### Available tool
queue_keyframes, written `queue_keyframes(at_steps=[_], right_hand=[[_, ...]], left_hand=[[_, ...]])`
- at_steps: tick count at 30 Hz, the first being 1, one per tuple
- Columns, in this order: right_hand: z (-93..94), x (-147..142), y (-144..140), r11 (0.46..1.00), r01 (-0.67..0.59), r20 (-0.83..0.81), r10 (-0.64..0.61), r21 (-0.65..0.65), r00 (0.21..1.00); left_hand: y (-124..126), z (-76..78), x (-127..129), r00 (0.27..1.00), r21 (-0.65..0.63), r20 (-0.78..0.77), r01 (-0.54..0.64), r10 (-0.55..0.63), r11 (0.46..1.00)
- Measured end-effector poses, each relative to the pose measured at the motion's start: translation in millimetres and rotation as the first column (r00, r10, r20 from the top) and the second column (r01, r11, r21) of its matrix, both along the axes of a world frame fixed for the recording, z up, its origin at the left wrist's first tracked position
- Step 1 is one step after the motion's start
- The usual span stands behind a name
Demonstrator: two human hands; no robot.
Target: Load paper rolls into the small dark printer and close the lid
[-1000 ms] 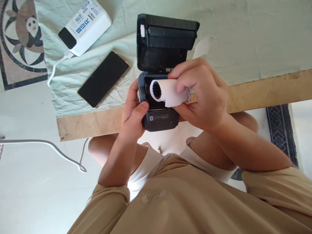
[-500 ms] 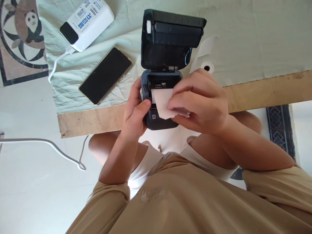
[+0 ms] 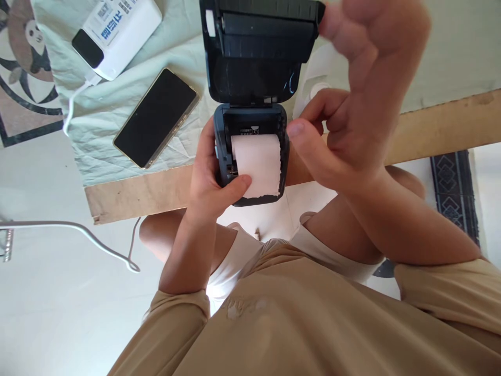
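A small black label printer (image 3: 219, 122) stands with its lid (image 3: 254, 78) swung up, in the middle of the view. My left hand (image 3: 209, 177) grips its left side, the thumb pressing on white paper (image 3: 258, 164). That paper hangs out of the compartment over the printer's front, its edges torn. Beside the printer on the right is my right hand (image 3: 360, 104), with thumb and fingers apart. One of its fingertips touches the lid's upper right corner, and no object shows in the hand. Behind it, a small white paper roll (image 3: 319, 89) is mostly hidden.
A black-screened phone (image 3: 156, 117) lies on the pale green cloth (image 3: 180, 47) left of the printer. Farther left is a white power bank (image 3: 121, 36) with a white cable (image 3: 72, 107). A wooden edge (image 3: 136, 196) borders the table above my legs.
My right hand has let go of the paper and moved up and right to the lid's corner. The paper now lies over the printer's front, under my left thumb.
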State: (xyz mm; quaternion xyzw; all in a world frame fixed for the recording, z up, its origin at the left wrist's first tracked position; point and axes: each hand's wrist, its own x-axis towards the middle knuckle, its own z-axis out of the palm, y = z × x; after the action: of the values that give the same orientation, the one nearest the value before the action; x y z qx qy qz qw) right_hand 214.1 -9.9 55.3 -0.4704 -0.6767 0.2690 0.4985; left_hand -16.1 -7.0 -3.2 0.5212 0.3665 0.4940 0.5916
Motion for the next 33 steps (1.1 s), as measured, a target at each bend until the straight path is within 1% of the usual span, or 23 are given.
queue_keyframes(at_steps=[1,3,4,5,7,10,12,13,15,17,20,23,27,29,33], right_hand=[[-0.6,-0.1,1.0,0.998,0.014,-0.016,-0.013,0.058,1.0],[-1.4,-1.3,2.4,0.967,0.029,-0.015,-0.026,0.252,1.0],[-1.5,-2.1,2.7,0.954,-0.005,0.012,0.002,0.298,1.0],[-1.7,-2.7,2.7,0.948,-0.044,0.044,0.032,0.317,0.999],[-3.5,-3.2,2.5,0.942,-0.143,0.131,0.108,0.304,0.986],[-11.3,-2.3,2.7,0.923,-0.205,0.185,0.151,0.326,0.971],[-17.6,-2.3,3.1,0.928,-0.225,0.187,0.174,0.298,0.967],[-20.3,-3.1,2.9,0.936,-0.234,0.172,0.193,0.263,0.966],[-23.9,-6.2,1.4,0.949,-0.266,0.124,0.247,0.169,0.961],[-25.7,-10.4,-1.3,0.95,-0.302,0.052,0.299,0.075,0.953],[-26.9,-15.0,-5.2,0.923,-0.38,-0.062,0.376,-0.065,0.925],[-26.6,-15.8,-7.2,0.898,-0.412,-0.144,0.391,-0.158,0.909],[-23.0,-15.6,-8.5,0.885,-0.416,-0.203,0.376,-0.211,0.904],[-21.2,-16.0,-8.7,0.883,-0.415,-0.22,0.37,-0.219,0.903],[-19.3,-16.9,-8.0,0.88,-0.414,-0.212,0.369,-0.232,0.905]], left_hand=[[0.7,-1.9,-1.2,1.0,0.017,0.004,0.011,-0.011,1.0],[2.2,-7.1,-3.4,1.0,0.033,0.001,0.015,-0.015,0.999],[2.6,-9.2,-4.2,1.0,0.035,-0.001,0.008,-0.008,0.999],[2.7,-10.5,-4.6,1.0,0.028,-0.001,-0.001,0.001,1.0],[2.0,-9.5,-4.0,1.0,0.001,0.002,-0.01,0.01,1.0],[-1.1,-1.0,-0.5,0.999,0.012,0.023,0.022,-0.022,1.0],[-3.7,4.7,1.7,0.999,0.041,0.037,0.02,-0.021,0.999],[-4.8,6.5,2.3,0.999,0.051,0.049,-0.011,0.008,0.999],[-5.7,6.9,1.6,0.998,0.043,0.061,-0.032,0.029,0.999],[-4.7,4.5,-1.0,0.998,0.04,0.068,-0.011,0.009,0.999],[-1.4,-0.1,-5.6,0.996,0.068,0.083,0.039,-0.045,0.997],[-0.1,-1.5,-7.6,0.993,0.077,0.095,0.064,-0.071,0.995],[-2.2,1.7,-6.7,0.994,0.036,0.095,0.055,-0.058,0.998],[-3.1,3.2,-5.9,0.99,0.04,0.122,0.07,-0.074,0.997],[-3.1,4.1,-3.8,0.988,0.044,0.142,0.061,-0.067,0.997]])
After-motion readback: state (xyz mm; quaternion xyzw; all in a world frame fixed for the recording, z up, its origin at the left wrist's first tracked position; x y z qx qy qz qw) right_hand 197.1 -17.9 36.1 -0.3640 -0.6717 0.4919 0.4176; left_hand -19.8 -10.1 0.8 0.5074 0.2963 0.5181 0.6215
